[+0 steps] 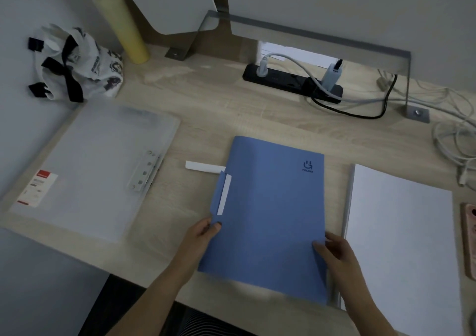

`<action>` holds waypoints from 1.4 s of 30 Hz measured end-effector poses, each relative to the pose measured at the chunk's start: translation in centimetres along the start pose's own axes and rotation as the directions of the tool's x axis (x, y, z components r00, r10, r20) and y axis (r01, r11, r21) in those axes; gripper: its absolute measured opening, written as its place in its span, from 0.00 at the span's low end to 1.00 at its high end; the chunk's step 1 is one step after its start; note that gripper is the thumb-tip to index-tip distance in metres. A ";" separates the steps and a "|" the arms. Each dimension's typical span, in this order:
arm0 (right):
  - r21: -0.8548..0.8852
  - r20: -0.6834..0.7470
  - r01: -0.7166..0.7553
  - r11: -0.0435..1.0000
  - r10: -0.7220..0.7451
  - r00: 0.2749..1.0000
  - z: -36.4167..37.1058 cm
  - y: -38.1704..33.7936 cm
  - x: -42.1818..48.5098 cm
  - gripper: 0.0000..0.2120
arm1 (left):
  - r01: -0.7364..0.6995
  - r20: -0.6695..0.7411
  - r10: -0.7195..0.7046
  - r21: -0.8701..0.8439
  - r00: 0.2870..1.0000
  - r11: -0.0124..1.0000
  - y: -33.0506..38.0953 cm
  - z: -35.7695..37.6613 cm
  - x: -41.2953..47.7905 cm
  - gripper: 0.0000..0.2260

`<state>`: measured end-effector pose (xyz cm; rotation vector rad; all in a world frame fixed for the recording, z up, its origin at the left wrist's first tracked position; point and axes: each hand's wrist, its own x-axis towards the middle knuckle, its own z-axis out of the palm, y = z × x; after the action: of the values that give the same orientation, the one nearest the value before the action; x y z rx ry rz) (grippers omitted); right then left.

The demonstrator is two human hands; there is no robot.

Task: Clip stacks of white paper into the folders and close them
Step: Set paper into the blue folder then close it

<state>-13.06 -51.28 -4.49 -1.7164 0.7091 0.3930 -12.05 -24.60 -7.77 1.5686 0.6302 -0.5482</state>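
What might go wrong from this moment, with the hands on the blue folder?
The blue folder overhangs the desk edge, held only at its sides by the left hand and right hand; it could slip off. Its right edge lies close to the paper stack, so opening it may push sheets askew.

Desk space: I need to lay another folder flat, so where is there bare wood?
Bare desk runs between the blue folder and the power strip, and in front of the clear folder down to the near edge. It is crowded at the right, with the paper stack and cables.
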 end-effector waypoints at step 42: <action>0.354 0.232 -0.124 0.927 0.041 0.972 2.0 2.8 1.2 0.26 | -0.159 -0.186 0.496 0.804 0.849 0.573 3.8 0.1 5.5 0.25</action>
<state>-13.72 -50.02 -7.80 -1.2693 0.6464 0.4702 -5.42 -24.50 -8.69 2.6117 0.3634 -0.1818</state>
